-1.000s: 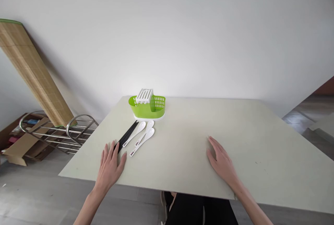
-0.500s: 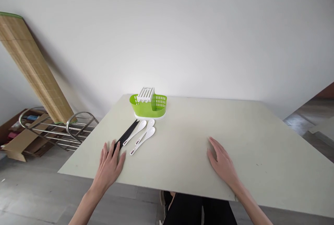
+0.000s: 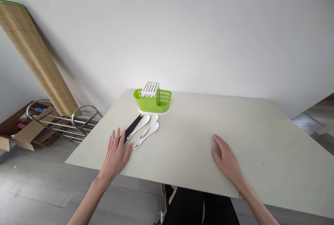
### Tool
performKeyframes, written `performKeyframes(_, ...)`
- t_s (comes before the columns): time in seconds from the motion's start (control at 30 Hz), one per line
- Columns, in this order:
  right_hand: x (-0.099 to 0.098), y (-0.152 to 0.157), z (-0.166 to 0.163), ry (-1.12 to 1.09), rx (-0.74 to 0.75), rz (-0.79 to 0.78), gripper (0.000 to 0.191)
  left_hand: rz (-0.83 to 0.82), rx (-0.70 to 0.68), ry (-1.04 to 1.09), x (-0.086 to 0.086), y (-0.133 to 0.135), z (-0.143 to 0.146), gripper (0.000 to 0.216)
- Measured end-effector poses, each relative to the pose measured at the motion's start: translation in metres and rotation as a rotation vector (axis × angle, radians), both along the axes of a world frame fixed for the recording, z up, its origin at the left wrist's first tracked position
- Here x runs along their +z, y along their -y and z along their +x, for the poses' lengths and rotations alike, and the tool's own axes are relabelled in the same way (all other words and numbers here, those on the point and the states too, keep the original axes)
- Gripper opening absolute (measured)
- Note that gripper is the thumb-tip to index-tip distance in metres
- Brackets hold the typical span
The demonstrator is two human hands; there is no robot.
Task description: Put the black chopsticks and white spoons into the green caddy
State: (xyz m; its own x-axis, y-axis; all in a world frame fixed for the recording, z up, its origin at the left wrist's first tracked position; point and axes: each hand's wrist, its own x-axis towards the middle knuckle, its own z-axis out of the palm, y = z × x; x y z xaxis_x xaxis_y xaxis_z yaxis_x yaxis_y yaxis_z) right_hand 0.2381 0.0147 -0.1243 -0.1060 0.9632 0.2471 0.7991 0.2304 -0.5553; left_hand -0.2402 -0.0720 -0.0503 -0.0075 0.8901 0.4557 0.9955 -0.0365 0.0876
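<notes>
My left hand (image 3: 116, 154) lies flat at the table's left front, fingers stretched out, over the near ends of several black chopsticks (image 3: 132, 127). Whether its fingers press on them I cannot tell. Just right of the chopsticks are three white spoons: a left spoon (image 3: 138, 127), a middle spoon (image 3: 150, 124) and a front spoon (image 3: 146, 136), handles toward me. Behind them stands a green basket (image 3: 146, 105) on a white base, with a white slatted piece (image 3: 150, 89) across its top. Farther right, my right hand (image 3: 226, 158) rests open on the bare tabletop, holding nothing.
The pale table (image 3: 193, 148) backs onto a white wall (image 3: 198, 37). To the left, a rolled bamboo mat (image 3: 43, 61) leans over a metal rack (image 3: 65, 124), near an open cardboard box (image 3: 28, 136) on the floor.
The whole scene sits slightly higher and farther right in view, as the camera has shifted. My left hand has slid slightly forward along the chopsticks; the objects stay in place.
</notes>
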Motion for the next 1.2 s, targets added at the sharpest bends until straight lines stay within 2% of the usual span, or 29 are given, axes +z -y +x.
performKeyframes(0.07,0.001,0.0,0.0,0.002,-0.001,-0.003,0.06,0.035,-0.036,-0.016,0.016,-0.011,0.004,0.077)
performKeyframes(0.3,0.002,0.001,-0.002,-0.002,-0.009,-0.001,0.06,0.129,-0.105,-0.005,0.086,-0.062,0.018,0.073)
performKeyframes(0.37,0.002,0.001,-0.003,-0.014,-0.013,0.005,0.06,0.131,-0.122,0.022,0.098,-0.073,0.026,0.071)
performKeyframes(0.47,0.003,0.0,-0.004,-0.031,-0.014,0.01,0.06,0.102,-0.157,0.054,0.105,-0.083,0.04,0.068)
performKeyframes(0.57,0.003,-0.001,-0.004,-0.044,-0.006,0.014,0.059,0.042,-0.207,0.032,0.101,-0.088,0.055,0.068)
performKeyframes(0.7,0.002,-0.001,-0.004,-0.051,0.007,0.02,0.058,-0.036,-0.227,-0.004,0.087,-0.093,0.061,0.064)
performKeyframes(0.9,0.001,-0.003,-0.004,-0.054,0.008,0.049,0.058,-0.196,-0.237,-0.027,0.045,-0.092,0.045,0.066)
performKeyframes(1.0,0.001,-0.003,-0.005,-0.053,0.004,0.033,0.058,-0.221,-0.264,-0.04,0.023,-0.088,0.038,0.068)
performKeyframes(1.2,0.001,-0.003,-0.005,-0.067,0.002,0.037,0.058,-0.227,-0.288,-0.113,0.001,-0.079,0.035,0.065)
